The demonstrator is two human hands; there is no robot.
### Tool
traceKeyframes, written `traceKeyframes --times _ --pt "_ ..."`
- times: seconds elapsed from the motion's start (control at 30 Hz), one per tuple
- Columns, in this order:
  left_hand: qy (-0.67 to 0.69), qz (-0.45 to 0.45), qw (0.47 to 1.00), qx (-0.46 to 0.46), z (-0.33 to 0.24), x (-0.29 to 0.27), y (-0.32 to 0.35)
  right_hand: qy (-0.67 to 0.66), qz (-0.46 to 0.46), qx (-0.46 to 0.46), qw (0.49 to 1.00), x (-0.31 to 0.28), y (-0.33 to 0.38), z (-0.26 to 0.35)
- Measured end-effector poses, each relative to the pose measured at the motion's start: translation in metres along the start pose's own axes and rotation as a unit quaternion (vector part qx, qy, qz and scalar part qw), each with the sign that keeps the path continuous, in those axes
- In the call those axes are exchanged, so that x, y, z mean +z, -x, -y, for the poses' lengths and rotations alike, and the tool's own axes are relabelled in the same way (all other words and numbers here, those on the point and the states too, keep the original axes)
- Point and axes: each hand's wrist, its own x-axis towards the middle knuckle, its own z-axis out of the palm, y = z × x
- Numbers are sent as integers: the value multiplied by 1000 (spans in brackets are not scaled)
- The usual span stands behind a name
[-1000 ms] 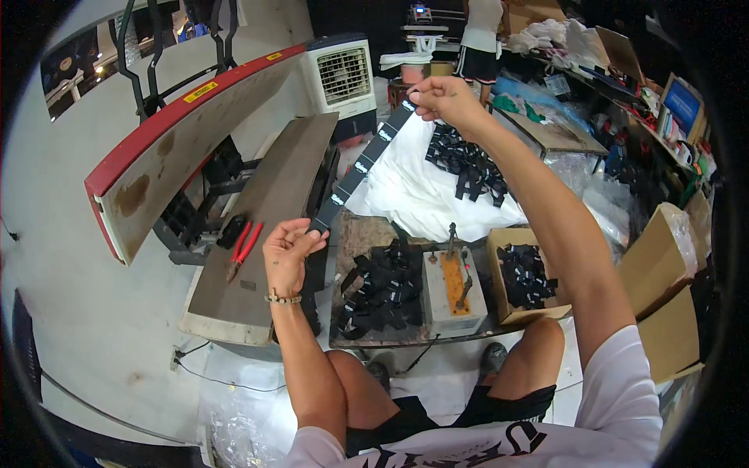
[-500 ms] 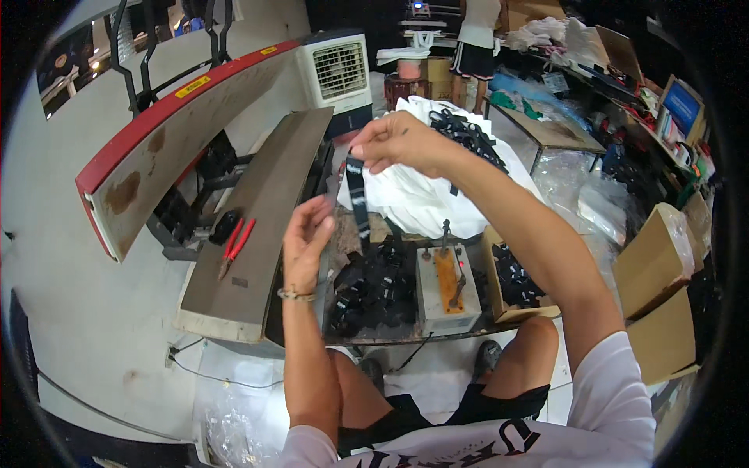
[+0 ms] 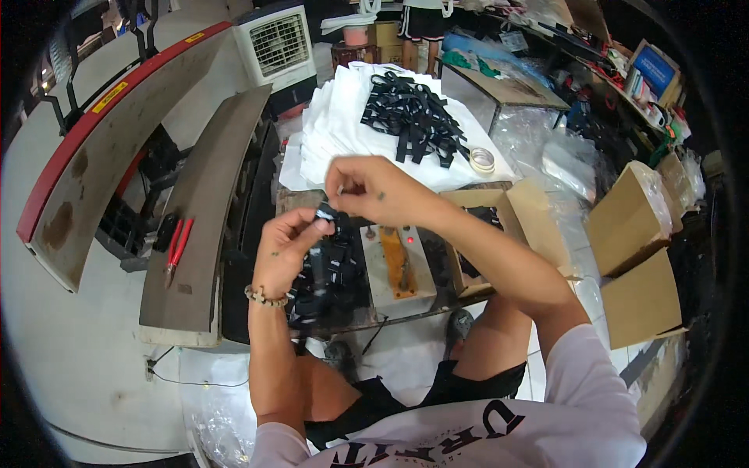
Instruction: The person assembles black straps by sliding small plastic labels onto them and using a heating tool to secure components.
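A black printed strap (image 3: pixel 326 212) is pinched near its top by my left hand (image 3: pixel 282 253). My right hand (image 3: pixel 376 191), just above and to the right, has its fingertips closed at the strap's upper end. Below both hands lies a heap of black straps (image 3: pixel 339 273) on the bench, partly hidden by my left hand. A grey metal box (image 3: pixel 425 281) with a worn orange plate (image 3: pixel 394 257) and a lit red lamp stands right of the heap. Beyond my hands, a tangled pile of black straps (image 3: pixel 417 117) rests on white sheets (image 3: pixel 331 117).
Red-handled pliers (image 3: pixel 180 240) lie on a brown board (image 3: pixel 199 203) at the left. An open cardboard box (image 3: pixel 538 226) holding black pieces stands under my right forearm. A tape roll (image 3: pixel 482 161) sits on the sheets' right edge. Far back, a person's legs (image 3: pixel 421 51) show.
My right hand has come down and nearer. My left hand, open before, has closed on the strap and moved beside the right. The view has shifted, showing more of the strap pile.
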Motion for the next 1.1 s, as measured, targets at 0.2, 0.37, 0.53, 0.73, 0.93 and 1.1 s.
traceKeyframes --times 0.2,0.37,0.53,0.73,0.93,1.1 --pt "5 86 996 -27 4 21 -14 -43 -94 22 994 -7 41 -12" --pt "11 121 992 -45 3 15 -22 -124 -123 51 983 -14 53 -22" --pt "0 128 988 -82 11 8 -24 -159 -125 79 976 -13 61 -27" --pt "27 109 992 -48 11 21 -24 -57 -104 9 993 -3 47 -21" --pt "9 167 986 -25 23 -35 -18 -11 -92 -47 995 -2 22 -4" --pt "221 81 972 -17 26 -24 -26 76 -49 -111 990 19 -15 -7"
